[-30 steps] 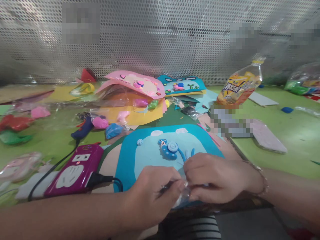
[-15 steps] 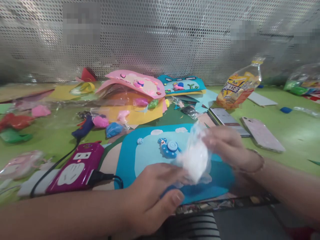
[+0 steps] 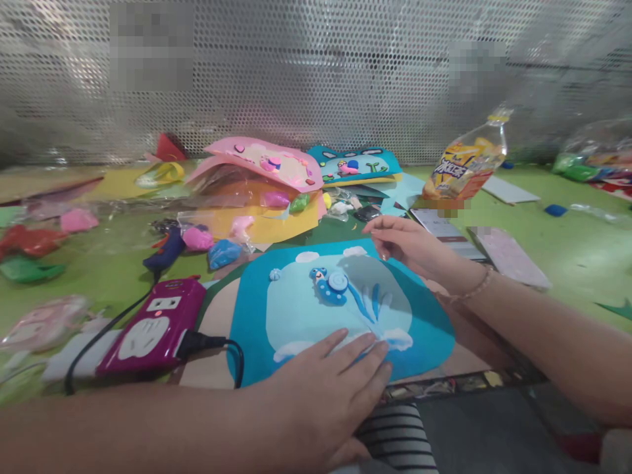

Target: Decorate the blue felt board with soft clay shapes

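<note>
wall point(image 3: 316, 66): perforated metal, across top | table point(image 3: 592, 257): green, mid-frame | floor point(image 3: 474, 428): dark grey, lower right | sheen point(image 3: 79, 39): on wall, upper left

Has released the white packet point(image 3: 340, 210) from the right hand point(image 3: 403, 242), beyond the blue card point(image 3: 430, 337), near a black packet point(image 3: 366, 213); has flattened the left hand point(image 3: 328, 385) over the card's near edge.
</note>
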Action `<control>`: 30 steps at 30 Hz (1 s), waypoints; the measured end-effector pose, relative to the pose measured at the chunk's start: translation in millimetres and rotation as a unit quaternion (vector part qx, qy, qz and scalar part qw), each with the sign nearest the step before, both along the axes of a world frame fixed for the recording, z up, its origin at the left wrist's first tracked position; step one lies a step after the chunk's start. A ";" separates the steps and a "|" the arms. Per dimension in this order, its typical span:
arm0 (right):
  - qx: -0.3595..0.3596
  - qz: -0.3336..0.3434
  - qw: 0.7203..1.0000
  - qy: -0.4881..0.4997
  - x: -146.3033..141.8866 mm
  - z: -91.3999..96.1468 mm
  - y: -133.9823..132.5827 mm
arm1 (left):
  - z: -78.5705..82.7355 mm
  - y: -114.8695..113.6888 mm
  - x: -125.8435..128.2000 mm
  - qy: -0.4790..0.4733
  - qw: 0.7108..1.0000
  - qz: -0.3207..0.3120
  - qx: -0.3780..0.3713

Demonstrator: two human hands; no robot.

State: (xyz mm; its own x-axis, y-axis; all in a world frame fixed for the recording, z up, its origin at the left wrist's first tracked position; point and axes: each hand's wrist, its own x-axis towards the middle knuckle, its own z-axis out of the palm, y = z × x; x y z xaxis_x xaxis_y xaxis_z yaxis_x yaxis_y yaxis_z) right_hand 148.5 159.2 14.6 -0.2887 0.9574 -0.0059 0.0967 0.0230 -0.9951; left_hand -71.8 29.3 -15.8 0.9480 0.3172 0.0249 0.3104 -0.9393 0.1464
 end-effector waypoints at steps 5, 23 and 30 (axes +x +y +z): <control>0.192 0.068 0.950 -0.239 2.8 1.4 -4.4 | 11.9 1.4 0.9 -0.015 0.999 0.031 -0.015; 0.369 0.394 0.696 -0.474 10.1 26.7 -31.9 | 14.6 9.0 -2.6 -0.003 0.985 0.122 -0.120; 0.362 0.388 0.694 -0.487 8.2 24.8 -35.3 | 10.5 7.5 -2.9 -0.013 0.988 0.117 -0.096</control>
State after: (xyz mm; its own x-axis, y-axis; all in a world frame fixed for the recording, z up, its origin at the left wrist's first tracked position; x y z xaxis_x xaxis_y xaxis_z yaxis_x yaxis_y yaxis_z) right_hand 156.7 123.9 39.4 -0.9151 0.3708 -0.1586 0.3951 0.9033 -0.1670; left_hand -74.7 36.9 -5.3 0.8485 0.5282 -0.0342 0.5091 -0.7968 0.3253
